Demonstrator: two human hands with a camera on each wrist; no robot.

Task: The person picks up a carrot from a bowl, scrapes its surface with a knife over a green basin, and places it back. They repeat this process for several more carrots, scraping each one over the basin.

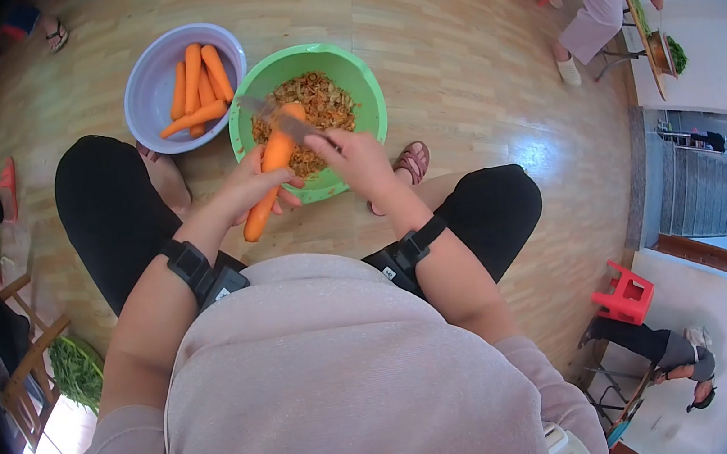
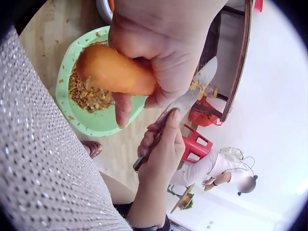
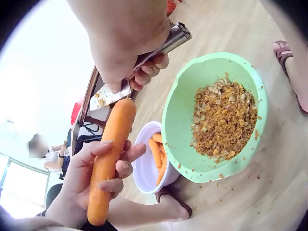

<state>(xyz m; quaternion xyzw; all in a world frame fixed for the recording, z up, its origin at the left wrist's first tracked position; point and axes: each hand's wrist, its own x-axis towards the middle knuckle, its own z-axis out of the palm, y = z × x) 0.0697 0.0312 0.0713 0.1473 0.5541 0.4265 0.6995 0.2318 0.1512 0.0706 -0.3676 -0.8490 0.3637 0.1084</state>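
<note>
My left hand (image 1: 257, 186) grips a thick orange carrot (image 1: 276, 154), which slants up and away over the near rim of a green basin (image 1: 375, 89). In the right wrist view, the fingers curl round the lower half of this carrot (image 3: 111, 144) and its upper end sticks out. My right hand (image 1: 365, 163) holds a kitchen knife (image 2: 208, 71) by its metal handle; orange bits cling to the wide blade. From the head view, the blade overlaps the carrot's upper end. Brownish-orange shreds and peelings (image 3: 225, 120) lie in the basin below.
A lavender basin (image 1: 132, 92) with several carrots (image 1: 192, 71) stands left of the green one, both on the wooden floor between my feet. Orange crumbs dot the floor. Red stools (image 1: 624, 293) and other people are farther off at the sides. Greens (image 1: 75, 371) lie at the left.
</note>
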